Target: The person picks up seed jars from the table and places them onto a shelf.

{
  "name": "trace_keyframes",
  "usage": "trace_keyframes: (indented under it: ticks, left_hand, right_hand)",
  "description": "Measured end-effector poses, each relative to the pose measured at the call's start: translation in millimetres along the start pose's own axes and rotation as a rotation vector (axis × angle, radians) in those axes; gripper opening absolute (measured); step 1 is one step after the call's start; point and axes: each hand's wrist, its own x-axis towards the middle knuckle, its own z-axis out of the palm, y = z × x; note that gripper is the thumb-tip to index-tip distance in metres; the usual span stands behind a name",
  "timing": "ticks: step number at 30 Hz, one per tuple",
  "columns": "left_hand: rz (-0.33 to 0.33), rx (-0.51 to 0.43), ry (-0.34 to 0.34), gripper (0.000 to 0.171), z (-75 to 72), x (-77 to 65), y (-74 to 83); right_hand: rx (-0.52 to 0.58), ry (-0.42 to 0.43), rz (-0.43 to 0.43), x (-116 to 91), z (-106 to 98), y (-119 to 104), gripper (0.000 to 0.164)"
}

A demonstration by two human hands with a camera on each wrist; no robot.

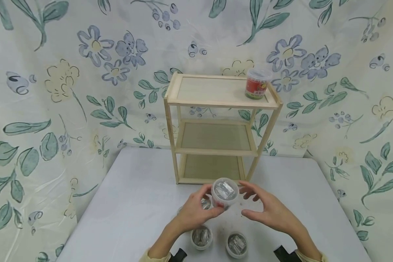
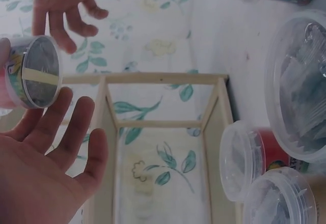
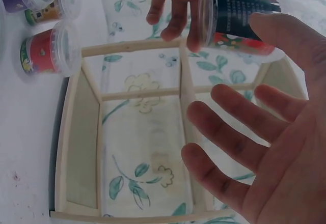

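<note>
My left hand [image 1: 194, 211] grips a small round tub [image 1: 225, 191] with a clear lid, raised over the table in front of the shelf. A strip of tape crosses its end in the left wrist view, and its side label [image 3: 244, 23] is dark with a red-patterned edge in the right wrist view. To the right of the tub, my right hand [image 1: 270, 209] has its fingers spread and holds nothing. Its thumb [image 3: 285, 35] overlaps the tub in the right wrist view. Partly behind my left hand, another tub [image 1: 205, 203] shows.
A three-tier wooden shelf [image 1: 213, 153] stands at the back of the white table [image 1: 124, 203]. On its top board, toward the right, sits a red-labelled tub [image 1: 257, 85]. Two lidded tubs, one left [image 1: 201, 237] and one right [image 1: 237, 245], stand near the front edge.
</note>
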Motion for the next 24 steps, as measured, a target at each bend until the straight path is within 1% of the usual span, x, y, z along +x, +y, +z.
trace_keyframes:
  ticks: [6, 12, 16, 21, 24]
  left_hand:
    - [-0.026, -0.036, 0.067, 0.055, -3.6, 1.8, -0.2]
    - [-0.072, -0.065, 0.126, 0.057, -7.7, 3.9, 4.3]
    - [-0.087, -0.073, 0.167, 0.059, -11.5, 4.3, 5.9]
    - [-0.104, -0.051, 0.221, 0.059, -17.0, 5.3, 7.2]
    - [-0.095, -0.034, 0.250, 0.059, -20.4, 6.9, 8.9]
  right_hand:
    - [-0.021, 0.016, 0.043, -8.8, 0.2, 7.6, 0.071]
    - [-0.011, 0.029, 0.092, -17.6, 1.3, 13.3, 0.070]
    - [-0.005, 0.032, 0.115, -22.6, 1.9, 16.0, 0.071]
    - [0.006, 0.042, 0.098, -27.5, 3.1, 19.4, 0.072]
    - [0.009, 0.048, 0.087, -29.8, 4.1, 20.9, 0.072]
